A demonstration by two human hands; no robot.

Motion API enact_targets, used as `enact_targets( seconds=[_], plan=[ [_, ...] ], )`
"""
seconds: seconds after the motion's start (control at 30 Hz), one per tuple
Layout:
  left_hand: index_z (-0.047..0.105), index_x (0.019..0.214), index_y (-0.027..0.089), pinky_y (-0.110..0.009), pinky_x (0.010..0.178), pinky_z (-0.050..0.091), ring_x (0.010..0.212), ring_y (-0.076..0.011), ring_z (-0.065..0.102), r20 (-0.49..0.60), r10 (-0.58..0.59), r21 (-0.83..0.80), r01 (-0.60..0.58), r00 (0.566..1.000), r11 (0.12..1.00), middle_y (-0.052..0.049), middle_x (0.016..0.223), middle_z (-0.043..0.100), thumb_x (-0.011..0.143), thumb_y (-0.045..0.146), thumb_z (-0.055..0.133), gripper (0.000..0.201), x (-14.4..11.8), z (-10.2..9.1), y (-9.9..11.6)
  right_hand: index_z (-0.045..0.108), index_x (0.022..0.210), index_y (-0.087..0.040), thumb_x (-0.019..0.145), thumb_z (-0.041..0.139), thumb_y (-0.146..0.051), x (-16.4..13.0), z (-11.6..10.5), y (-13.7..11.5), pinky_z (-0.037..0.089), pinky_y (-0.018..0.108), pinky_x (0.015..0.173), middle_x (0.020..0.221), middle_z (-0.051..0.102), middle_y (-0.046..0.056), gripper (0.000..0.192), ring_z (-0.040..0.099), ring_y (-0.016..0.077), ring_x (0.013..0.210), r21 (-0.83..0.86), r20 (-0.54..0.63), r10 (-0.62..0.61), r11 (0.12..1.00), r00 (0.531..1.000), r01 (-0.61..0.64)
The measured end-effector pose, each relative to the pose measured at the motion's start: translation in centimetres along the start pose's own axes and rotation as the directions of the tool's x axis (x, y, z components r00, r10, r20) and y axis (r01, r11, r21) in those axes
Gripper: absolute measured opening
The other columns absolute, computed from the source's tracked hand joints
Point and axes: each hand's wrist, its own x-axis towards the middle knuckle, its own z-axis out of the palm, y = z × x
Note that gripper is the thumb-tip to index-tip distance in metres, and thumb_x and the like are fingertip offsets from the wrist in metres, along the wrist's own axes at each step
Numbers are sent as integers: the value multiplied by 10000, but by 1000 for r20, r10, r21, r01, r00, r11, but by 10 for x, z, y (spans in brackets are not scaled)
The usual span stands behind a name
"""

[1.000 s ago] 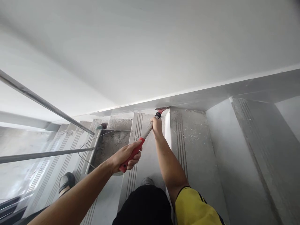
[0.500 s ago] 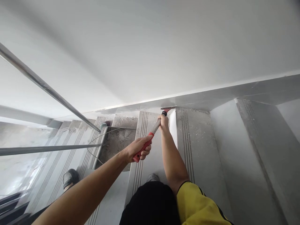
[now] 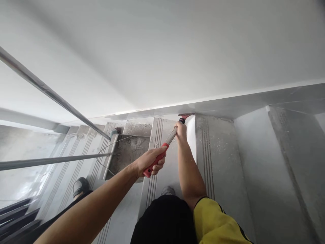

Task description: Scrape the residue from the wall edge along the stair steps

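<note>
Both hands hold a long-handled scraper (image 3: 170, 138) with a red grip, a metal shaft and a red head. My left hand (image 3: 149, 162) is closed around the red grip at the near end. Farther along, my right hand (image 3: 181, 130) grips the shaft just behind the head. The scraper's head (image 3: 186, 116) presses against the grey skirting (image 3: 228, 103) where the white wall (image 3: 162, 51) meets the stairs, at the edge of a dusty grooved step (image 3: 210, 142).
Grey tiled stairs (image 3: 254, 162) wind down around me, speckled with white debris. A metal handrail (image 3: 50, 93) and a lower rail (image 3: 50, 161) run on the left, with a thin wire beside a dirty tread (image 3: 128, 150). My shoes (image 3: 80, 186) stand on lower steps.
The view has shifted slightly left, so hands and scraper sit a little farther right. The scraper head has slid rightward along the skirting; both grips are unchanged.
</note>
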Motion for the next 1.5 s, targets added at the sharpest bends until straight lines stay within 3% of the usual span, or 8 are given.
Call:
enact_targets(
  seconds=[0.27, 0.53, 0.7, 0.93, 1.3, 1.5],
  plan=[
    [384, 768, 197, -143, 296, 222, 340, -33, 255, 39, 0, -59, 3, 999, 998, 74, 542, 372, 782, 606, 527, 434, 6, 2, -6, 388, 444, -199, 569, 468, -146, 0, -4, 1, 274, 218, 371, 382, 383, -43, 158, 358, 87, 375, 10, 7, 22, 1000, 1000, -22],
    [405, 772, 192, -139, 274, 170, 331, -32, 224, 135, 15, -63, -6, 991, 998, 79, 527, 343, 799, 586, 519, 412, 25, -29, -10, 342, 493, -217, 554, 478, -138, 7, -1, 18, 234, 224, 367, 408, 341, -69, 169, 319, 81, 389, -80, -76, -71, 995, 995, 65],
    [410, 742, 185, -151, 266, 189, 312, -38, 229, 83, -11, -77, 17, 997, 997, 71, 497, 357, 844, 552, 471, 386, 9, -23, -4, 329, 508, -221, 551, 490, -149, 4, 2, 16, 229, 226, 369, 420, 328, -73, 182, 298, 76, 395, -50, -40, -105, 993, 994, 103],
    [402, 706, 189, -165, 270, 197, 305, -48, 245, 55, -50, -79, 54, 997, 995, 64, 477, 374, 839, 557, 471, 398, 18, -21, -3, 328, 492, -219, 546, 471, -135, 8, 0, 21, 236, 224, 359, 396, 329, -68, 175, 307, 75, 370, -41, -57, 12, 999, 998, -15],
    [365, 570, 192, -174, 258, 210, 284, -56, 221, 107, -101, -14, 103, 989, 995, 50, 375, 300, 841, 626, 394, 513, 9, -19, 2, 333, 510, -216, 552, 475, -160, 8, -5, 18, 233, 221, 352, 412, 344, -63, 159, 314, 72, 375, -59, -9, -77, 995, 997, 76],
    [415, 693, 188, -160, 239, 181, 297, -47, 199, 184, -32, -128, 56, 982, 990, 66, 463, 345, 851, 561, 449, 407, 22, -35, -7, 332, 543, -227, 570, 496, -169, 17, -8, 27, 227, 231, 360, 434, 326, -72, 175, 306, 79, 380, -177, -64, -136, 977, 989, 123]
  ],
)
